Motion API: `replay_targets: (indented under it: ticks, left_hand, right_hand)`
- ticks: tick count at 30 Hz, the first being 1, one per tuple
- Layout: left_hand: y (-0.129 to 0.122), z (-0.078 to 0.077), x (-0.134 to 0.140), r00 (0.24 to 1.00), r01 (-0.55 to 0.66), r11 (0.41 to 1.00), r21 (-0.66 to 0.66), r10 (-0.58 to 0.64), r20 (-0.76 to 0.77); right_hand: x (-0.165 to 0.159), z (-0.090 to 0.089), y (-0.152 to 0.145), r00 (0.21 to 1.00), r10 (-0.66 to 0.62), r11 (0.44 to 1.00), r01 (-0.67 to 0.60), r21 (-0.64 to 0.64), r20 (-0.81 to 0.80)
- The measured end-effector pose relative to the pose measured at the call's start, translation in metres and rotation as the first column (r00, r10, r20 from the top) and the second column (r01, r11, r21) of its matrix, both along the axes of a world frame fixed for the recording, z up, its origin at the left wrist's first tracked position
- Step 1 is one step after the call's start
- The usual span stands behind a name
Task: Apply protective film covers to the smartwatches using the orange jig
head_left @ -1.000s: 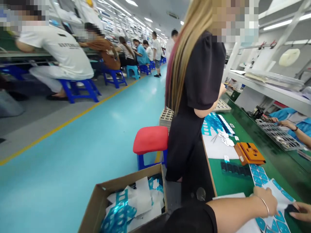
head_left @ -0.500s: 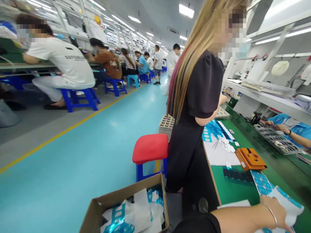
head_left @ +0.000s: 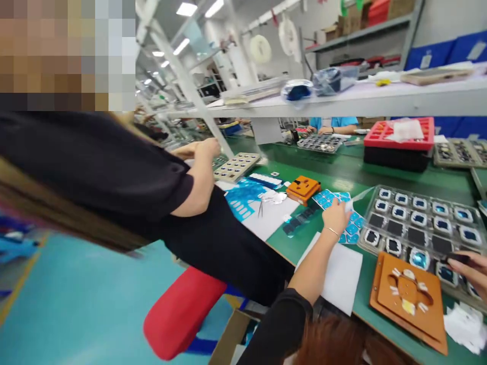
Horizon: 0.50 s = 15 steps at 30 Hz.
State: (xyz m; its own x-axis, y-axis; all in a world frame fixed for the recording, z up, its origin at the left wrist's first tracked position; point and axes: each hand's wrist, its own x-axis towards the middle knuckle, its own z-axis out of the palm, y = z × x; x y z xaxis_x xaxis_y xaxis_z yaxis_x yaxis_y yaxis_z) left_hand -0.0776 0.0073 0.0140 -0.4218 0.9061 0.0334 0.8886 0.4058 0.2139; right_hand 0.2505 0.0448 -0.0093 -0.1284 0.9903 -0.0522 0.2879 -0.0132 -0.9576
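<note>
My left hand (head_left: 335,218), with a bracelet at the wrist, is closed over a sheet of blue stickers (head_left: 354,228) on the green bench. A thin pale film (head_left: 361,195) sticks out to the right from its fingers. At the right edge my right hand (head_left: 475,271), partly out of view, pinches a small dark piece (head_left: 458,258) above a clear compartment tray (head_left: 388,233). That tray holds several white-framed parts and dark squares. In front of it lies an orange fixture (head_left: 409,299) with a shaped recess.
A co-worker in black sleeves (head_left: 152,167) stands close on the left beside a red stool (head_left: 186,312). White paper (head_left: 340,276) overhangs the bench edge. A smaller orange fixture (head_left: 303,188), a beige tray (head_left: 239,165) and a red tray (head_left: 399,133) stand farther back.
The view has swung right toward the bench, bringing my right hand, the clear tray and the large orange fixture into sight. My left hand remains at the sticker sheet.
</note>
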Motion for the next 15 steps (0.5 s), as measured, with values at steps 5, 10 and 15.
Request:
replay_targets:
  ticks: [5,10,15]
  left_hand:
    - [-0.007,0.003,0.018,0.995,-0.064,0.991,-0.117,0.054,-0.079]
    - [-0.004,-0.009,0.021,0.998,0.026,0.973,-0.228,-0.039,-0.051]
    - [-0.004,-0.002,0.006,0.998,-0.046,0.994,-0.102,0.041,-0.055]
  right_hand:
    - [-0.007,0.006,-0.004,0.987,0.08,0.995,-0.07,0.075,-0.138]
    - [-0.013,0.008,-0.007,0.968,0.156,0.984,-0.135,0.116,-0.195]
    - [-0.014,-0.005,-0.005,0.956,0.124,0.99,-0.099,0.105,-0.268]
